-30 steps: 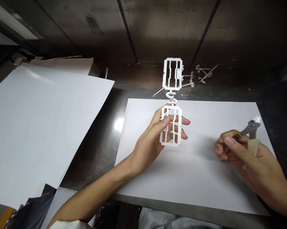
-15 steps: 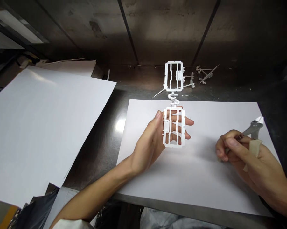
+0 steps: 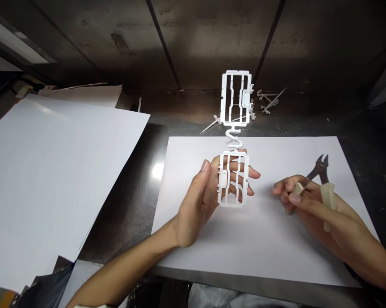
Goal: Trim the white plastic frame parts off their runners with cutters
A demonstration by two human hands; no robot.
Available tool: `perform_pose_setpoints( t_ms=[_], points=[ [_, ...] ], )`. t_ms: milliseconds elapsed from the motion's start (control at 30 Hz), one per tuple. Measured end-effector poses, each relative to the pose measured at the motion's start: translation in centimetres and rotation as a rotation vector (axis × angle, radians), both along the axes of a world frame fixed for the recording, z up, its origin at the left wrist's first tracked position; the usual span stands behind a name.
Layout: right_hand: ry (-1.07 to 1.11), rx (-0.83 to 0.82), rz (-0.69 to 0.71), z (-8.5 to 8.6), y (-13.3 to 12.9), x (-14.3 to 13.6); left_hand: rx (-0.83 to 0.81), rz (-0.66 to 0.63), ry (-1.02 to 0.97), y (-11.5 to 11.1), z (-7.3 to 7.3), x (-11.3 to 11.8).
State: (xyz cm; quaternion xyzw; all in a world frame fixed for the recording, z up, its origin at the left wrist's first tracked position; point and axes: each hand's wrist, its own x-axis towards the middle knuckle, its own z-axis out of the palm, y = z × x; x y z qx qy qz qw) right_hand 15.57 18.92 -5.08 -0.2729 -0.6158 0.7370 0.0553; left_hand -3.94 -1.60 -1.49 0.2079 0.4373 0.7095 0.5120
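My left hand (image 3: 193, 209) is raised over the white sheet and holds a white molded plastic part. Its lower rectangular frame (image 3: 223, 179) lies against my spread fingers, with the thumb standing apart to the left. An S-shaped runner (image 3: 234, 137) joins it to a matching upper frame (image 3: 246, 98), which extends beyond my fingertips. On the right, my right hand (image 3: 337, 218) holds side cutters (image 3: 328, 199) with beige handles. Their metal jaws point up and away, slightly parted and apart from the plastic part.
A large white sheet (image 3: 263, 252) lies on the dark metal table (image 3: 125, 205). Behind it are small plastic sprue scraps (image 3: 270, 105). More white sheets (image 3: 58, 171) are stacked on the left. A metal wall (image 3: 209, 42) rises at the back.
The cutters have turned in my right hand, so both handles and the parted jaws now show. That hand shifted left. The plastic part appears slightly tilted, its upper frame higher in view.
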Motion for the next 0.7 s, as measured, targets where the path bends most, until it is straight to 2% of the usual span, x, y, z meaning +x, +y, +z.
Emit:
perform_pose_setpoints(
  t_ms=[133,267,367,433,567,633,700],
  points=[
    [-0.005,0.035,-0.002,-0.4,0.3,0.0,0.013,-0.008,-0.017,0.2,-0.4,0.0],
    [0.017,0.023,-0.004,-1.1,0.6,-0.1,-0.113,-0.012,0.109,0.7,-1.0,-0.2],
    [0.007,0.011,0.000,-1.0,0.5,-0.1,-0.128,0.036,0.207,1.2,-1.5,-0.5],
    [-0.022,0.051,-0.003,-0.8,0.4,0.1,-0.141,0.068,0.205,1.3,-1.8,-0.7],
    [-0.109,0.083,-0.029,-0.6,0.3,0.5,-0.235,0.131,0.060,1.3,-1.7,-1.1],
    [-0.138,0.093,-0.041,-0.7,0.3,0.6,-0.228,0.148,-0.066,1.3,-1.5,-1.5],
    [-0.165,0.115,-0.043,-0.7,0.3,0.6,-0.180,0.110,-0.239,1.2,-1.3,-2.0]
  ],
)
